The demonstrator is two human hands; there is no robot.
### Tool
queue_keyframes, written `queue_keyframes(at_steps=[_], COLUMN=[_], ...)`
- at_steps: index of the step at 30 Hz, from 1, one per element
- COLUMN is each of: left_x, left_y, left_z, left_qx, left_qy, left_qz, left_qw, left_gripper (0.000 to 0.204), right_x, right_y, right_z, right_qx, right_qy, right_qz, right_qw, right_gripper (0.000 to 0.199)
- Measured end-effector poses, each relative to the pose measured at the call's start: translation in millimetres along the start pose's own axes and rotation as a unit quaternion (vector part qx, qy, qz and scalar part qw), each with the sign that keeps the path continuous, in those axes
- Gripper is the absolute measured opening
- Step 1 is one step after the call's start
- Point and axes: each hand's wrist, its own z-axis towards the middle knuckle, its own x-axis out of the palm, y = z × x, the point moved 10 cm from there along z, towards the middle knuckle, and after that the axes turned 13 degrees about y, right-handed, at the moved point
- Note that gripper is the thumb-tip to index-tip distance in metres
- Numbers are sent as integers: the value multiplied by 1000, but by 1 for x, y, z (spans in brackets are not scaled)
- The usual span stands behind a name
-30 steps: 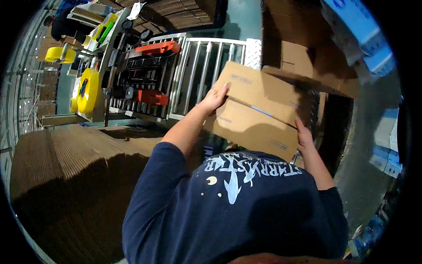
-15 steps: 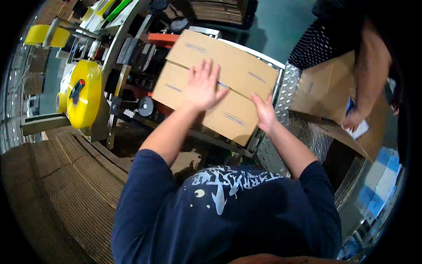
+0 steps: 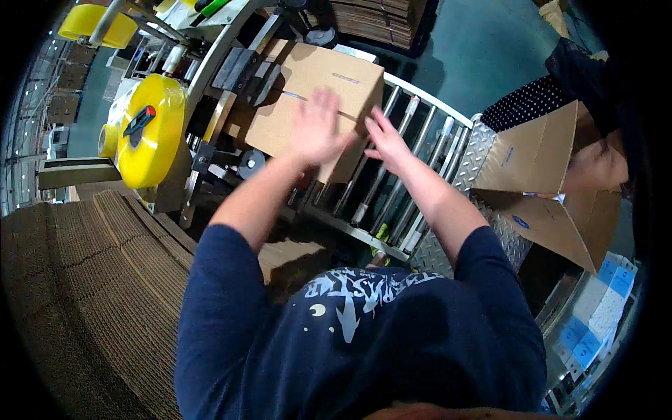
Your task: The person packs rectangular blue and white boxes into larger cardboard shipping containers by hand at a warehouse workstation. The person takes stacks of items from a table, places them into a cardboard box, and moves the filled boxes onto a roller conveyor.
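A closed brown cardboard box [image 3: 343,73] sits at the left end of a roller conveyor [image 3: 428,96], its far-left part under the dark head of a taping machine [image 3: 236,70]. My left hand [image 3: 318,133] is over the box's top flaps with fingers spread, slightly smeared by motion; whether the palm presses on the cardboard I cannot tell. At the box's right side is my right hand [image 3: 388,147], fingers apart and fingertips close to its upper edge. Neither hand is wrapped around anything.
A big yellow tape roll [image 3: 168,143] with a red-and-black cutter [image 3: 140,121] stands left of the machine. Stacked flat cardboard [image 3: 105,294] fills the lower left. Rightward, past a diamond-pattern metal plate [image 3: 465,171], a co-worker's blurred hand [image 3: 595,168] is at an open box [image 3: 535,150].
The box has slid left along the conveyor into the machine, uncovering the rollers. Both my hands travelled left with it. The co-worker's open box has shifted slightly, its flaps spread differently.
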Motion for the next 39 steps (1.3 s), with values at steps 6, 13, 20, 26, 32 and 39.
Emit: queue_keyframes(at_steps=[6,13,20,26,32,39], left_x=[6,32,189,-39,-407,-457], left_y=[8,16,-167,-73,-67,30], left_z=[-12,-35,-196,-252,-465,-561], left_qx=[67,-105,151,-29,-198,-433], left_qy=[-4,17,381,85,-441,-75], left_qz=[-5,97,-239,-140,181,46], left_qw=[998,990,881,986,856,897], left_gripper=[57,29,42,40,39,39], right_x=[-153,-242,-251,-234,-315,-319], right_y=[-249,-354,-274,-282,-379,-366], right_z=[-107,-323,-333,-359,-456,-472], right_qx=[180,307,144,47,160,166], right_qy=[61,35,-104,5,-2,9], right_qz=[-498,-458,-434,-477,-503,-535], right_qw=[846,833,883,878,849,829], right_gripper=[45,38,36,36,37,38])
